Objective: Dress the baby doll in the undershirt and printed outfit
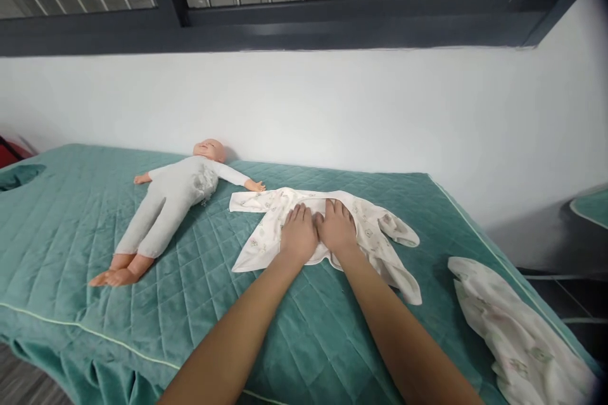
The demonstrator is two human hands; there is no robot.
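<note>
Left hand (pixel 298 235) and right hand (pixel 338 228) lie side by side on a spread shirt (pixel 265 243), whether pinching it I cannot tell; the bed (pixel 308 335) beneath bears it, seemingly freeing both hands; a doll (pixel 183 186) lies leftward

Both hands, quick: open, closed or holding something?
Left hand: palm down on the white shirt; grip cannot be told.
Right hand: also palm down on it; grip cannot be told.
</note>
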